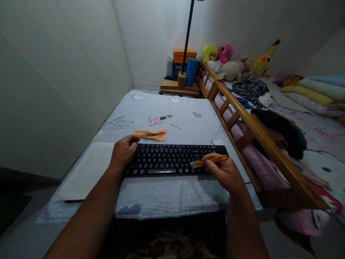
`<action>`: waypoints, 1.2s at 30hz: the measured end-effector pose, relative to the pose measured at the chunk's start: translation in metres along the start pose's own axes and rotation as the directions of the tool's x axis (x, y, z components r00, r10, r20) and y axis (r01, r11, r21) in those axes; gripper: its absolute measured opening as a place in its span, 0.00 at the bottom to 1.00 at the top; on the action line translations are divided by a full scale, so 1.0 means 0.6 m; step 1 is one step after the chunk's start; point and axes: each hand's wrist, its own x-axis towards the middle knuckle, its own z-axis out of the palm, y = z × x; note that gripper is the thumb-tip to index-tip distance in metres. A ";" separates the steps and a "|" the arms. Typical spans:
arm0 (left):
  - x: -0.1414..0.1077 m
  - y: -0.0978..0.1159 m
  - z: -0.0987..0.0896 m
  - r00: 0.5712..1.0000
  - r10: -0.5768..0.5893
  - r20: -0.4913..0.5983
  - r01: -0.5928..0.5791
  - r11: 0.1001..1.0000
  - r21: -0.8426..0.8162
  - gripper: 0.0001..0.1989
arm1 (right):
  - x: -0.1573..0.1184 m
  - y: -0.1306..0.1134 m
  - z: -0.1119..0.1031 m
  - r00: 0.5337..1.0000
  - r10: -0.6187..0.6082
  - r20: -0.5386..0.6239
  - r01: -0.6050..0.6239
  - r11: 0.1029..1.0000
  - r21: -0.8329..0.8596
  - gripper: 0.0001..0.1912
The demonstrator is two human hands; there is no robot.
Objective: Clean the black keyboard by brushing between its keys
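A black keyboard (161, 158) lies flat on the cloth-covered table in front of me. My left hand (124, 153) is closed on its left end, with the thumb near the top left corner and some fingers hidden. In my right hand (219, 169) is a small brush (212, 160) with an orange handle and pale bristles, pinched between thumb and fingers. Its bristle end points left, over the keys on the right part of the keyboard; whether it touches them I cannot tell. Just behind the keyboard rests a crumpled orange cloth (151, 135).
Beyond the cloth lie a slim tool with a pink and black handle (161, 118) and a thin white stick (175, 126). A white sheet (88, 172) is at the left. A wooden bed rail (242, 115) borders the table's right side. A dark pole (188, 36) stands behind.
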 end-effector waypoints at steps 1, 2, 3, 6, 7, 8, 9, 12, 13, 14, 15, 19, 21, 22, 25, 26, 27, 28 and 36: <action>0.000 -0.001 0.000 1.000 -0.001 -0.002 0.001 1.000 0.001 0.17 | 0.002 -0.001 0.010 1.000 0.014 0.016 -0.015 0.999 0.045 0.11; 0.000 -0.002 0.001 1.000 -0.001 -0.004 0.001 1.000 0.002 0.17 | 0.004 -0.002 0.022 0.999 0.031 0.028 -0.033 0.995 0.099 0.11; 0.001 -0.003 0.002 1.000 -0.001 -0.006 0.001 1.000 0.001 0.17 | 0.006 -0.004 0.035 0.998 0.046 0.037 -0.051 0.986 0.158 0.11; 0.001 -0.004 0.003 1.000 0.007 -0.010 -0.008 1.000 -0.007 0.17 | 0.012 -0.012 0.076 0.994 0.098 0.042 -0.106 0.946 0.307 0.11; 0.001 -0.003 0.003 1.000 0.011 -0.011 -0.011 1.000 -0.009 0.16 | 0.014 -0.015 0.089 0.992 0.122 0.033 -0.126 0.930 0.346 0.12; 0.001 -0.003 0.003 1.000 0.013 -0.012 -0.013 1.000 -0.010 0.16 | 0.016 -0.017 0.102 0.990 0.138 0.038 -0.142 0.913 0.383 0.13; 0.001 -0.003 0.003 1.000 0.012 -0.013 -0.013 1.000 -0.010 0.16 | 0.017 -0.020 0.115 0.988 0.150 0.043 -0.155 0.897 0.414 0.14; 0.001 -0.001 0.002 1.000 0.010 -0.014 -0.010 1.000 -0.006 0.16 | 0.019 -0.023 0.144 0.983 0.161 0.091 -0.184 0.873 0.451 0.15; 0.001 -0.001 0.002 1.000 0.011 -0.014 -0.011 1.000 -0.006 0.16 | 0.020 -0.022 0.150 0.982 0.155 0.105 -0.186 0.875 0.446 0.15; 0.001 -0.001 0.002 1.000 0.012 -0.014 -0.012 1.000 -0.005 0.17 | 0.020 -0.021 0.154 0.983 0.147 0.111 -0.181 0.884 0.432 0.14; 0.001 -0.002 0.002 1.000 0.013 -0.014 -0.013 1.000 -0.005 0.17 | 0.020 -0.019 0.155 0.984 0.138 0.110 -0.171 0.898 0.404 0.13; 0.001 -0.003 0.002 1.000 0.020 -0.019 -0.020 1.000 -0.015 0.17 | 0.019 -0.009 0.137 0.995 0.093 0.020 -0.095 0.979 0.181 0.10; 0.001 -0.003 0.002 1.000 0.022 -0.020 -0.022 1.000 -0.017 0.17 | 0.018 -0.006 0.118 0.997 0.066 -0.042 -0.064 0.997 0.052 0.10; 0.001 -0.003 0.002 1.000 0.022 -0.019 -0.022 1.000 -0.017 0.17 | 0.018 -0.005 0.108 0.996 0.049 -0.070 -0.050 0.999 -0.006 0.10; 0.001 -0.003 0.002 1.000 0.021 -0.017 -0.021 1.000 -0.012 0.16 | 0.016 -0.002 0.080 0.992 0.015 -0.128 -0.032 0.990 -0.135 0.10; 0.001 -0.003 0.002 1.000 0.019 -0.017 -0.019 1.000 -0.013 0.16 | 0.015 -0.001 0.072 0.989 0.007 -0.145 -0.032 0.985 -0.171 0.11; 0.000 -0.003 0.002 1.000 0.017 -0.016 -0.018 1.000 -0.013 0.16 | 0.015 0.000 0.065 0.987 -0.001 -0.163 -0.033 0.978 -0.207 0.11; 0.000 -0.003 0.003 1.000 0.017 -0.015 -0.017 1.000 -0.015 0.16 | 0.014 0.001 0.058 0.983 -0.013 -0.183 -0.033 0.969 -0.244 0.11; 0.001 -0.005 0.003 1.000 0.010 -0.012 -0.010 1.000 -0.011 0.16 | 0.004 -0.001 0.018 0.945 -0.080 -0.319 -0.052 0.921 -0.386 0.09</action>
